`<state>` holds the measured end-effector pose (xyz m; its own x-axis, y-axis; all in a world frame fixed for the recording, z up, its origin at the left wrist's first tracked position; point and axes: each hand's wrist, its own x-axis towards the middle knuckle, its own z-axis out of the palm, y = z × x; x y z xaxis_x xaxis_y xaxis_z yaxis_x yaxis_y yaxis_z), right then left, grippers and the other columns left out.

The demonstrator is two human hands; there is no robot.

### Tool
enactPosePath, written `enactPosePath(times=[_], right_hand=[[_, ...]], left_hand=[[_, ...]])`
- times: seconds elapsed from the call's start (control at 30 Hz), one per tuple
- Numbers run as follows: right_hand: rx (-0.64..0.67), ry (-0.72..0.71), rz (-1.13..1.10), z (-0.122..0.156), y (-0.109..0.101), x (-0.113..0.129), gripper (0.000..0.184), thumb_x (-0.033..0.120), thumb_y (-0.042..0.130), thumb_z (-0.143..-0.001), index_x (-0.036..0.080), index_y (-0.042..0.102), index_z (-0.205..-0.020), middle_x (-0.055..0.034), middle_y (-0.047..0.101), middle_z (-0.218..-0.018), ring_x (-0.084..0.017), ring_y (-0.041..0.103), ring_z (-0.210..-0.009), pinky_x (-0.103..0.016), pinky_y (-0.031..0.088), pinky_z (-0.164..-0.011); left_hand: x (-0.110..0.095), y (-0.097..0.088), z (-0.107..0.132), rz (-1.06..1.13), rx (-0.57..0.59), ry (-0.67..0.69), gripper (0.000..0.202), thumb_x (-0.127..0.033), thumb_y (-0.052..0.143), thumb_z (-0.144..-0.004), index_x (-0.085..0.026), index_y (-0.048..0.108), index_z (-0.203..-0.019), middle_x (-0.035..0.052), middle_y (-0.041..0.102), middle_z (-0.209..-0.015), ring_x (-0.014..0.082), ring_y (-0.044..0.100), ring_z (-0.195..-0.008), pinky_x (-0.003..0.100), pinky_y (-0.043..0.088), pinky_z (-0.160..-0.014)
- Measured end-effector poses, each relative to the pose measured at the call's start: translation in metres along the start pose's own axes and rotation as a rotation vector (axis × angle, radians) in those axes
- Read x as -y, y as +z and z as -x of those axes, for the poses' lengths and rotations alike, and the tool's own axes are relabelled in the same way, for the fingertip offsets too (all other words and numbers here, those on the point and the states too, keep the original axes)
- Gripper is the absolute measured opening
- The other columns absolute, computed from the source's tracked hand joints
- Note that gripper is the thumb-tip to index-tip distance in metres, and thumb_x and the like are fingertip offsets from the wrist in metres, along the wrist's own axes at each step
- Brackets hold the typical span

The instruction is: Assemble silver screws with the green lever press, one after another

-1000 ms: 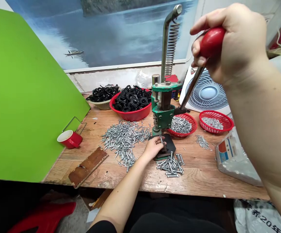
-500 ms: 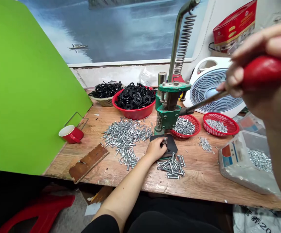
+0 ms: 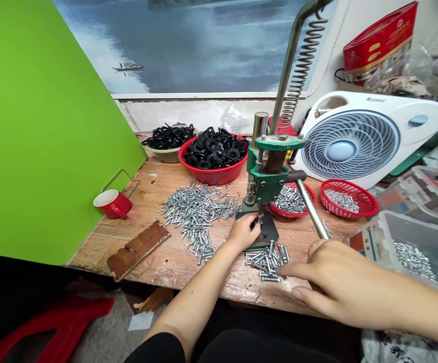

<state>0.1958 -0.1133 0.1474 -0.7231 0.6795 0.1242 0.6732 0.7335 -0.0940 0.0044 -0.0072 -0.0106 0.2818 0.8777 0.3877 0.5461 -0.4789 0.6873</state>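
Observation:
My left hand (image 3: 243,233) rests on the black base plate (image 3: 268,229) of a green hand press (image 3: 267,185). Its fingers pinch a small metal bolt (image 3: 260,218) upright beneath the ram. My right hand (image 3: 342,282) lies over the lower end of the press lever (image 3: 312,209), its index finger and thumb stretched out and the red grip hidden under the palm. Just left of that index finger, a small heap of bolts with ringed ends (image 3: 268,262) lies in front of the plate. Farther left spreads a larger pile of similar metal parts (image 3: 198,212).
Behind stand a red basin (image 3: 219,176) of black rings and a beige basket (image 3: 168,155). Red baskets (image 3: 349,209) of small metal parts, a clear bin (image 3: 378,237) and a white fan (image 3: 404,113) occupy the right. A red mug (image 3: 116,204) and wooden board (image 3: 139,249) lie left.
My right hand has swung the lever down from its raised position, toward the table front. My left hand stays at the base plate. The view has shifted slightly.

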Motion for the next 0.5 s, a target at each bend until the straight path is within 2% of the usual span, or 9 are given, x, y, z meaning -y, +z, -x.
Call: enactPosePath(times=[0.07, 0.17, 0.5], right_hand=[[0.095, -0.003, 0.015, -0.004, 0.021, 0.002, 0.023, 0.038, 0.043, -0.083, 0.025, 0.062, -0.089, 0.0, 0.054, -0.052, -0.01, 0.045, -0.051, -0.027, 0.023, -0.058], [0.125, 0.028, 0.041, -0.008, 0.038, 0.002, 0.022, 0.031, 0.039, -0.086, 0.026, 0.06, -0.092, 0.0006, 0.055, -0.054, -0.011, 0.044, -0.052, -0.029, 0.019, -0.06], [0.155, 0.027, 0.005, -0.009, 0.035, 0.001, 0.024, 0.031, 0.035, -0.087, 0.028, 0.056, -0.097, 0.0015, 0.055, -0.057, -0.011, 0.044, -0.054, -0.029, 0.016, -0.062]], left_hand=[[0.0, -0.001, -0.002, -0.011, 0.003, -0.003, 0.032, -0.017, 0.05, -0.077, -0.019, 0.056, -0.109, 0.0046, 0.062, -0.107, 0.017, 0.057, -0.097, 0.03, 0.045, -0.087], [-0.001, -0.003, -0.004, -0.013, 0.012, 0.013, 0.031, -0.015, 0.049, -0.077, -0.019, 0.056, -0.107, 0.0039, 0.062, -0.107, 0.0162, 0.057, -0.097, 0.029, 0.045, -0.087], [-0.002, -0.002, -0.004, -0.039, 0.012, 0.033, 0.032, -0.013, 0.049, -0.077, -0.02, 0.056, -0.107, 0.0039, 0.062, -0.106, 0.0158, 0.057, -0.097, 0.028, 0.044, -0.087]])
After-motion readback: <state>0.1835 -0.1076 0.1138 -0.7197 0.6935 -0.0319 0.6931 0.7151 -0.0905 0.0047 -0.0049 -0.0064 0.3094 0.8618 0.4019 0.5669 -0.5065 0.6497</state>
